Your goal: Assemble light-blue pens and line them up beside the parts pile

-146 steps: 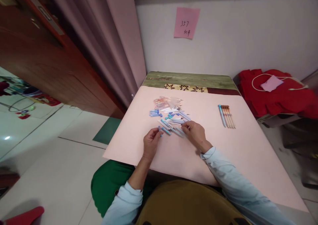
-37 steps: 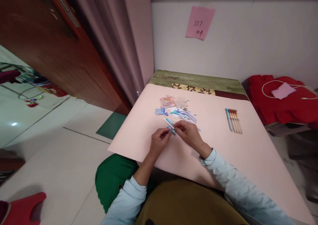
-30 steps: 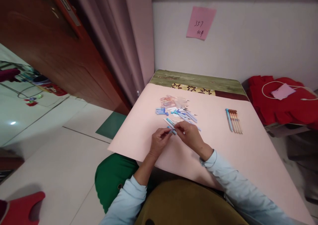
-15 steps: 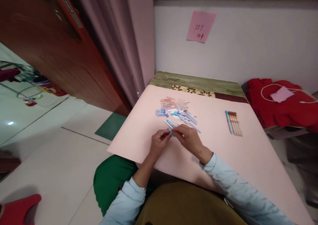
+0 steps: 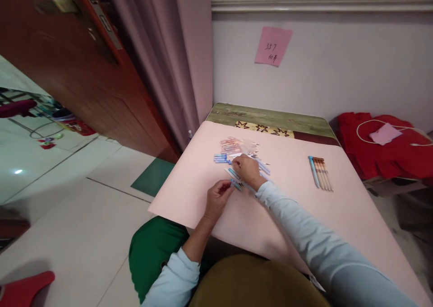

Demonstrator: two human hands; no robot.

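Pen parts (image 5: 233,146) lie in a loose heap on the pink sheet (image 5: 284,158), well to the left of the row of pens (image 5: 323,174). I judge the step in hand to be selecting one small part from the heap while another part waits in the left hand (image 5: 217,199).

That hand sits to the left of the row and closer to the wearer's body than it; thumb and forefinger appear pinched on a small blue piece (image 5: 232,180), with a teal tube (image 5: 237,186) just past the fingertips. The right hand (image 5: 248,168) is also to the left of the row, set farther from the body than the left hand, over the heap's near side, palm down. Its fingertips are close together, but whether they grip anything I cannot tell.

The next move seems to call for a light, precise pinch that takes a single part without dragging its neighbours, with the left hand held steady. The right forearm, in its pale blue sleeve (image 5: 318,234), slants across on the body side of the row; the left wrist is nearly straight, fingers curled inward.
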